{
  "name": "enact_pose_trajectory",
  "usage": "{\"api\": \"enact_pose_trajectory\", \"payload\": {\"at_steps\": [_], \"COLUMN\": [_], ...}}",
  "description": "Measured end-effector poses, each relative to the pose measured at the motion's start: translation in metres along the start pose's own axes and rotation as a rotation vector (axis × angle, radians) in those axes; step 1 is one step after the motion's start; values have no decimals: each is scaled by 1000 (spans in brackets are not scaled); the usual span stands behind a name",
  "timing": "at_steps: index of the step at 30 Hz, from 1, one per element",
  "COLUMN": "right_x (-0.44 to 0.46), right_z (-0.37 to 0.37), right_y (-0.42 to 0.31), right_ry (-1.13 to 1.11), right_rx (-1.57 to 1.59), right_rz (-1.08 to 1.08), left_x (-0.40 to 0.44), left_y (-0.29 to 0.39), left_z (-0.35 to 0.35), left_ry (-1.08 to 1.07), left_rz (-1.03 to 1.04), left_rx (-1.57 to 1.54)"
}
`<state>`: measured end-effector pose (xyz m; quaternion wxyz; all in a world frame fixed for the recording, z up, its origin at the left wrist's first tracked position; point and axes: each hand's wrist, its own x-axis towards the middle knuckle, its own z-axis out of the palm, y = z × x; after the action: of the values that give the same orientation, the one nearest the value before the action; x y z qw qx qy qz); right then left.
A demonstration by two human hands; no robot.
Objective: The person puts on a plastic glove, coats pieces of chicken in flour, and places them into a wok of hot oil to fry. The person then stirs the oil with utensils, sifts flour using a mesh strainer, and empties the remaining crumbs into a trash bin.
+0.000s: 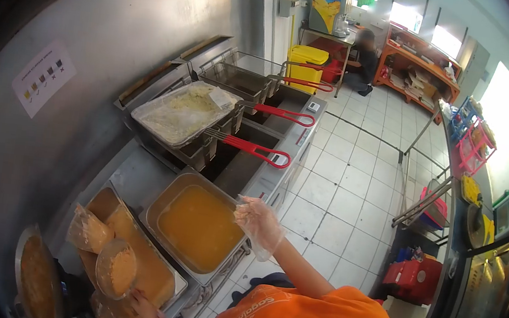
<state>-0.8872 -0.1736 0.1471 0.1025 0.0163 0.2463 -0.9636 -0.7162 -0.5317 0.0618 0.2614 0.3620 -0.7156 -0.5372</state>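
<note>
At the lower left my left hand has its fingers at the rim of a round clear bowl holding orange-brown crumbs and seems to grip it. This bowl is over a metal tray of light brown breading. Just behind it, a clear plastic container or bag with similar crumbs leans in the tray. My right hand, in a loose clear plastic glove, is raised at the right rim of a metal tub of orange-yellow liquid. Its fingers look loosely extended, with nothing visible in them.
Beyond the tub stand fryers with red-handled baskets; a plastic-covered tray rests on top. A round pan is at far left. A person crouches near a yellow bin. A metal counter runs along the right.
</note>
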Motion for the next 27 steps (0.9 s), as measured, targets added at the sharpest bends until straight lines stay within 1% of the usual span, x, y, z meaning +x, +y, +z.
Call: {"api": "enact_pose_trajectory", "payload": {"at_steps": [1,2,3,5,6,7,9,10,11,12,13,14,15,16,17,19,20,22,23,25,26,27], "right_x": [1,1,-3,-11,-10,-10,-8,-1,1,0,-11,-16,-10,-4,-1,6,10,16,9,9,11,15], "right_z": [0,-1,3,11,11,9,-1,-3,1,6,29,37,22,20,22,26,25,23,41,53,51,48], "right_y": [3,6,5,-1,1,3,6,12,12,10,4,2,5,10,13,20,22,25,30,43,45,47], "right_ry": [21,-4,-8,-17,-18,-15,-1,-3,-50,-198,-80,-20,-35,0,42,-82,-110,-171,-92,-12,-5,-98], "right_rx": [-8,-19,-19,-33,-29,-26,-74,-108,-155,56,-120,-229,-180,-162,-153,-139,-134,-174,-237,-326,-332,-431], "right_rz": [25,38,27,52,61,19,-2,25,59,120,54,49,32,53,64,163,216,170,144,96,101,98], "left_x": [13,30,26,11,17,22,3,10,19,5,-24,-31,-38,-21,-18,-15,-17,-39,-35,-15,-10,-16], "left_y": [-5,-16,-25,-41,-45,-51,5,11,-1,-21,-31,-23,-15,-19,36,47,41,24,17,9,42,42], "left_z": [-1,-5,-5,-1,1,6,1,4,-6,-8,-5,-6,-7,-2,-8,-10,-6,7,4,5,2,1], "left_ry": [7,-72,-79,42,50,176,-88,-120,-135,-32,62,11,-25,29,3,15,72,168,190,110,49,47], "left_rz": [-57,-201,-192,31,29,206,-174,-417,-674,-232,201,105,4,-13,20,-203,-98,118,110,156,-53,-58], "left_rx": [67,81,75,-43,-38,132,-61,111,275,378,506,355,208,33,221,70,34,12,22,21,-85,-83]}}
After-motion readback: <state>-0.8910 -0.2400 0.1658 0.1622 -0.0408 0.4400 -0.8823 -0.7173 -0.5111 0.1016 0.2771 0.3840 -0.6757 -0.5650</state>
